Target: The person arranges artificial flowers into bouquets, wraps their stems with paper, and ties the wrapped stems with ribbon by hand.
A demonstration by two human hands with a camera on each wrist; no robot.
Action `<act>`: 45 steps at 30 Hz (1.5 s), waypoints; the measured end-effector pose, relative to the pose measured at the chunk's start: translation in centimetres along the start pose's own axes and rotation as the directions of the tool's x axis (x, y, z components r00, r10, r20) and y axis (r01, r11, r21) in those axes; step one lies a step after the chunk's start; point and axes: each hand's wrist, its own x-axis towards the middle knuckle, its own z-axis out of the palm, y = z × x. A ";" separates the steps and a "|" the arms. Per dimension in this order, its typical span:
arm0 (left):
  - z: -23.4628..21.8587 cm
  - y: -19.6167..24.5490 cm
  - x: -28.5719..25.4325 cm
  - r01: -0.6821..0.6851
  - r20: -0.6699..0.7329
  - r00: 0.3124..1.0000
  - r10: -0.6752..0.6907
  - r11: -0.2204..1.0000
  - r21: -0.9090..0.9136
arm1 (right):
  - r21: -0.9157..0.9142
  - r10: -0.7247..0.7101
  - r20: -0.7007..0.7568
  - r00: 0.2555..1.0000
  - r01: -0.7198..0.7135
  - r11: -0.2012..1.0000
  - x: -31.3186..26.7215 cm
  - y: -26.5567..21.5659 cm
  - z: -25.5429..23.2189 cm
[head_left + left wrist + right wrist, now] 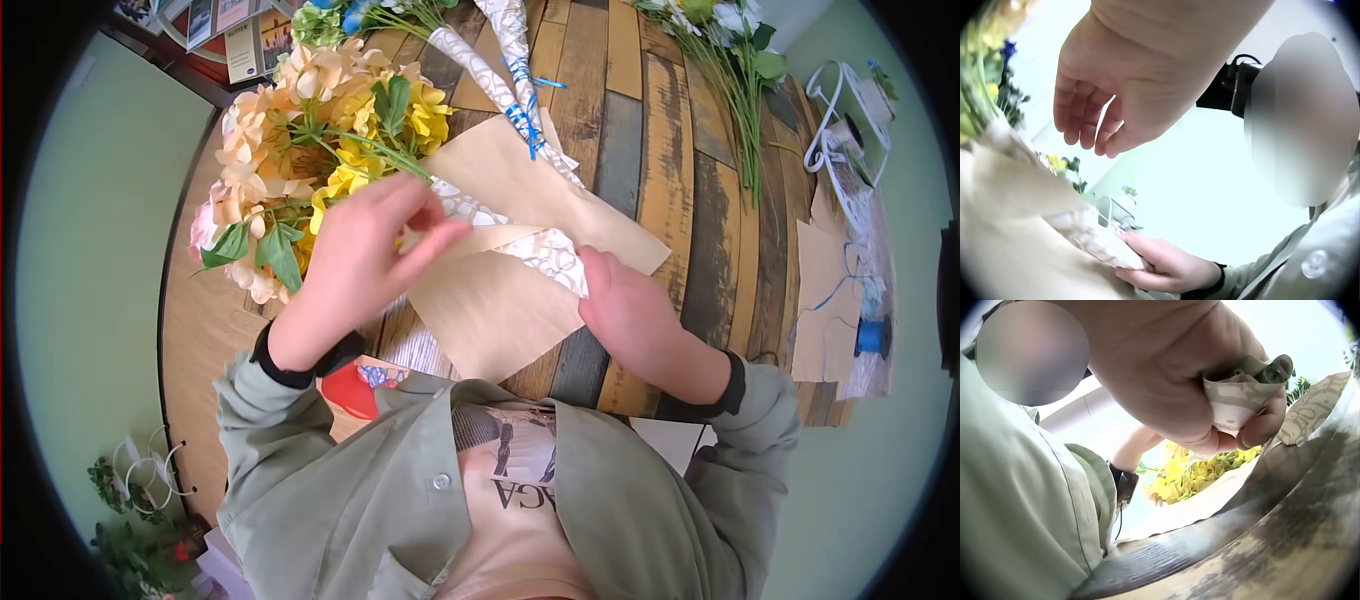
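The right hand (630,308) grips the lower end of a white patterned paper wrap (548,254); in the right wrist view that rolled paper end (1244,394) shows green stems inside, held between thumb and fingers. The left hand (365,250) is above the upper part of the wrap, near the yellow flowers (428,115); in the left wrist view this hand (1122,81) has its fingers bent loosely with nothing between them. Beige paper (490,325) lies under and partly over the wrap. Peach flowers (265,140) spread out at the left.
Two wrapped cones (475,68) tied with blue ribbon lie at the back. Loose stems with white flowers (740,110) are at the back right. A white wire stand (850,140), a blue ribbon spool (873,337) and brown paper (825,300) are at the right edge.
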 end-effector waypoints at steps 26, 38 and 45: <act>0.1 -4.6 2.1 -0.250 0.034 0.968 0.248 0.962 0.110 | 0.035 0.010 0.097 0.995 -0.013 0.999 -0.7 0.3 0.7; 4.5 -0.3 0.5 -0.494 0.027 0.837 0.546 0.735 0.465 | 0.242 -0.046 0.159 0.986 0.006 0.970 -0.3 1.1 -1.1; 5.3 -2.1 4.6 -0.565 0.355 0.816 0.456 0.759 0.323 | 0.227 -0.003 0.302 0.953 -0.069 0.971 -0.1 0.2 -2.0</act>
